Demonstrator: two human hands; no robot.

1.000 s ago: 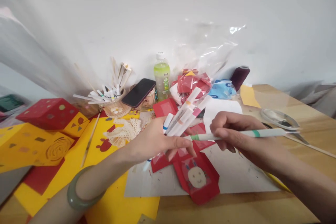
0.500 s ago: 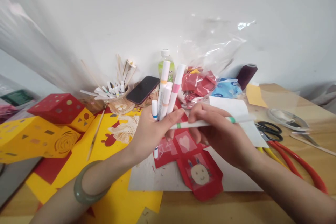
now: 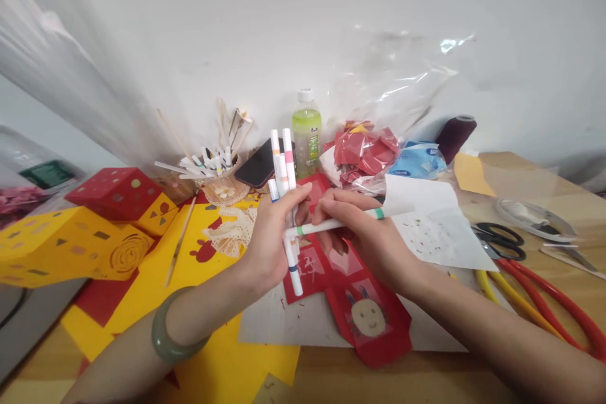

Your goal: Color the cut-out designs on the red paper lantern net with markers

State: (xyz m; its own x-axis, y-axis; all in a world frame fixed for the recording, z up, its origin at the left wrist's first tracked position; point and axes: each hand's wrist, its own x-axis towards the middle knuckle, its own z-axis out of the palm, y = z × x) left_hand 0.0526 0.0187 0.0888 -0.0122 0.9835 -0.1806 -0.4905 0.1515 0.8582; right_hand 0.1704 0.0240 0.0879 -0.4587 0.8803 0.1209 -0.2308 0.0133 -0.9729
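My left hand (image 3: 272, 233) is closed around a bundle of several white markers (image 3: 283, 167) with orange, pink and blue bands. In my right hand (image 3: 360, 227) a white marker with green bands (image 3: 326, 225) lies sideways, gripped by the fingers. Its left end meets the bundle near my left thumb; I cannot tell whether the left hand also holds it. Beneath both hands is a red paper cutout (image 3: 389, 310) with folded panels, one bearing a pale animal face with blue ears (image 3: 368, 317). White sheets of paper (image 3: 326, 328) lie under the cutout.
At the back stand a basket of markers and sticks (image 3: 222, 190), a phone (image 3: 258, 164), a green drink bottle (image 3: 306, 126) and a bag of red scraps (image 3: 364, 151). Yellow and red paper boxes (image 3: 57, 246) sit left. Scissors (image 3: 502, 240) and red-handled pliers (image 3: 553, 303) lie right.
The bundle in my left hand has tipped more upright and sits lower, its bottom ends showing more. My right hand has moved slightly left with the green-banded marker. The camera view has shifted a little.
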